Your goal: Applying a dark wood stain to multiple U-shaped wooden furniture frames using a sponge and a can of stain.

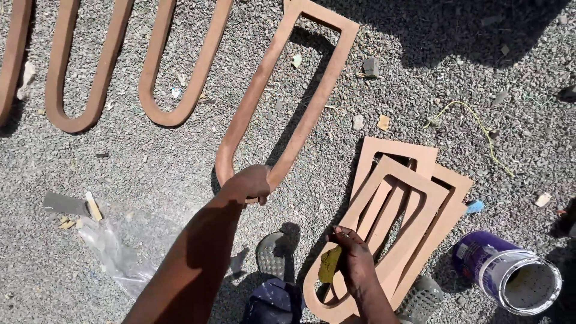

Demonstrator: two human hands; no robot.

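Observation:
My left hand (249, 183) grips the rounded end of a long brown arch-shaped board frame (312, 105) and holds it tilted above the gravel. My right hand (351, 249) rests on a stack of similar paler frames (420, 198) lying on the ground at my feet. A small yellow-green pad (329, 264) is pinched in its fingers. My shoes (273, 252) show below the hands.
Three more brown U-shaped frames (90, 117) lie side by side on the gravel at the upper left. A purple tin can (507, 270) lies on its side at the lower right. A crumpled clear plastic sheet (114, 246) and scraps sit at the lower left.

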